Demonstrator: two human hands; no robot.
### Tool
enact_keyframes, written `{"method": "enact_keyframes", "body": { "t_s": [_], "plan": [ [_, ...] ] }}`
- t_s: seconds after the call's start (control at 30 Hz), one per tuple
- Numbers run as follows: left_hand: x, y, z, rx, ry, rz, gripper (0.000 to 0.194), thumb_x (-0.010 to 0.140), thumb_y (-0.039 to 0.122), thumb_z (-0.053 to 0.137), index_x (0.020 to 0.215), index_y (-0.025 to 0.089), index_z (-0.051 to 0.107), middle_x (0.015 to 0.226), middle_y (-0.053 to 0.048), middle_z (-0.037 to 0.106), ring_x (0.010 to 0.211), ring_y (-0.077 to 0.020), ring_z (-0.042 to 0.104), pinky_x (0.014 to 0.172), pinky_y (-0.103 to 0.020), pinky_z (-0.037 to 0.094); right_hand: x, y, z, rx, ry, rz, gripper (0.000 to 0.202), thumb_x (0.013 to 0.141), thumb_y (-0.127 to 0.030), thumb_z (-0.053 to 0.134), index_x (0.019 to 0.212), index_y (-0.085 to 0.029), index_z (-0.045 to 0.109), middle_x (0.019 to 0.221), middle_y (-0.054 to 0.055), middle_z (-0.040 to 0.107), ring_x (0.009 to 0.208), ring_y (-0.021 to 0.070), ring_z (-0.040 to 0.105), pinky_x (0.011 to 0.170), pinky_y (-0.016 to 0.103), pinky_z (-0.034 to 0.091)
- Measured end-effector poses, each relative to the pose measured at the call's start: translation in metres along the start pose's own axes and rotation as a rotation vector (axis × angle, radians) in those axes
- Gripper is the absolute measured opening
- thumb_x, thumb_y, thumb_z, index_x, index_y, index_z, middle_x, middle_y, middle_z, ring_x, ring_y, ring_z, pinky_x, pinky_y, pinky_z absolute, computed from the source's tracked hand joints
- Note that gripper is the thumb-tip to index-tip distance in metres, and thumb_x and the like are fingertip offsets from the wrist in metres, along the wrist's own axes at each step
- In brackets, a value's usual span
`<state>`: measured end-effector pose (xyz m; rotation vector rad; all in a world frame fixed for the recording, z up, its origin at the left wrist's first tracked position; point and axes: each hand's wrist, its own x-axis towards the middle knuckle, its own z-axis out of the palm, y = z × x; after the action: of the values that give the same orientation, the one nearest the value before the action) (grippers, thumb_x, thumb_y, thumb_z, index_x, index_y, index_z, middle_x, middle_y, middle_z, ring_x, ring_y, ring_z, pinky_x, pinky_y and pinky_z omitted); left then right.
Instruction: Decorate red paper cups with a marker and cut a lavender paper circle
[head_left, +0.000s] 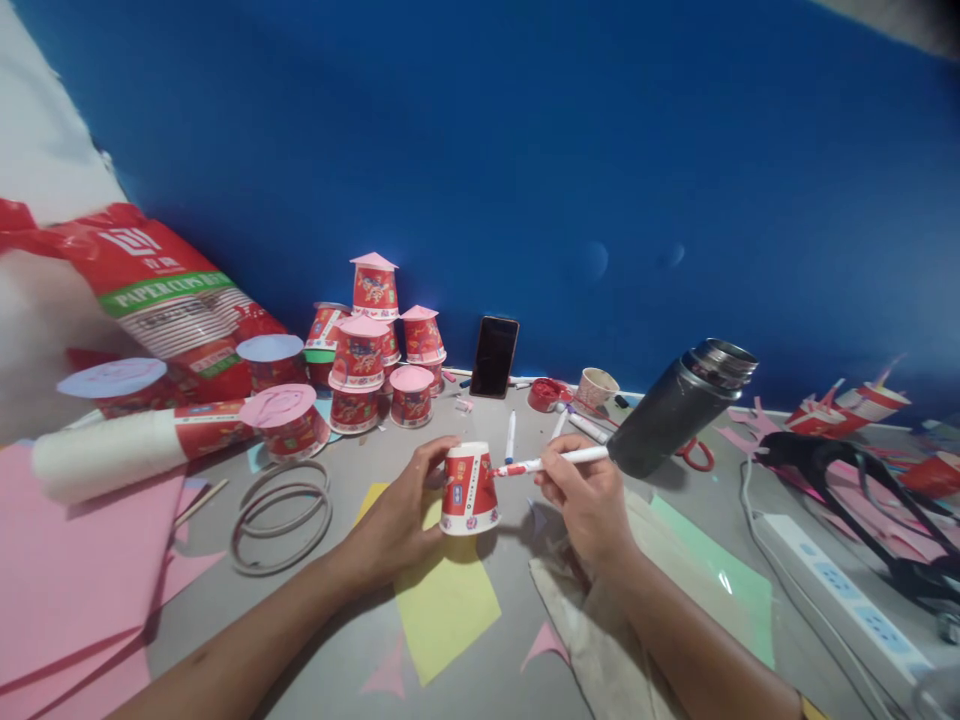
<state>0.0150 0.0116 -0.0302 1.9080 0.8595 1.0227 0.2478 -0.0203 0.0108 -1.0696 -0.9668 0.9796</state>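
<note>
An upside-down red and white paper cup (469, 490) is gripped from its left side by my left hand (401, 515), low over the table and a yellow paper sheet (448, 610). My right hand (589, 500) pinches a white marker (581, 456) between thumb and fingers. The marker lies nearly level and its red end points left, at the cup's right side. Whether the tip touches the cup cannot be made out. A second white marker (511, 437) with a blue end lies just behind the cup.
Paper cups with pink paper tops (360, 355) stand stacked at the back left, near metal rings (281, 518). A phone (495, 357) leans on the blue wall. A dark bottle (679, 410) tilts at the right, beyond it a power strip (840, 590). Pink paper (75, 570) lies left.
</note>
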Motion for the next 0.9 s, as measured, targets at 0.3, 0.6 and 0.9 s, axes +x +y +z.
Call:
{"method": "enact_keyframes", "body": {
  "t_s": [0.3, 0.6, 0.9],
  "plan": [
    [-0.0013, -0.0011, 0.0019, -0.061, -0.001, -0.026, 0.072, 0.087, 0.028, 0.08, 0.147, 0.026, 0.04, 0.156, -0.019, 0.055, 0.136, -0.0346, 0.066, 0.118, -0.058, 0.052, 0.0047, 0.0029, 0.0011, 0.198, -0.086, 0.196, 0.049, 0.062, -0.047, 0.101, 0.088, -0.017, 0.073, 0.066, 0.003, 0.072, 0.048, 0.0076, 0.046, 0.044, 0.021, 0.03],
    [-0.0014, -0.0015, 0.002, -0.064, -0.027, -0.05, 0.075, 0.085, 0.029, 0.081, 0.147, 0.026, 0.039, 0.158, -0.021, 0.053, 0.137, -0.0365, 0.066, 0.115, -0.056, 0.055, 0.0036, 0.0052, 0.003, 0.162, -0.095, 0.184, 0.048, 0.065, -0.051, 0.099, 0.085, -0.017, 0.071, 0.067, 0.003, 0.073, 0.05, 0.0071, 0.046, 0.045, 0.019, 0.031],
    [-0.001, 0.0009, 0.0015, -0.036, -0.022, -0.015, 0.074, 0.085, 0.029, 0.081, 0.147, 0.026, 0.041, 0.157, -0.019, 0.054, 0.14, -0.0368, 0.064, 0.119, -0.061, 0.05, 0.0042, 0.0091, 0.001, 0.149, -0.118, 0.174, 0.045, 0.068, -0.049, 0.097, 0.086, -0.018, 0.07, 0.067, 0.003, 0.073, 0.049, 0.0083, 0.046, 0.045, 0.02, 0.031]
  ]
}}
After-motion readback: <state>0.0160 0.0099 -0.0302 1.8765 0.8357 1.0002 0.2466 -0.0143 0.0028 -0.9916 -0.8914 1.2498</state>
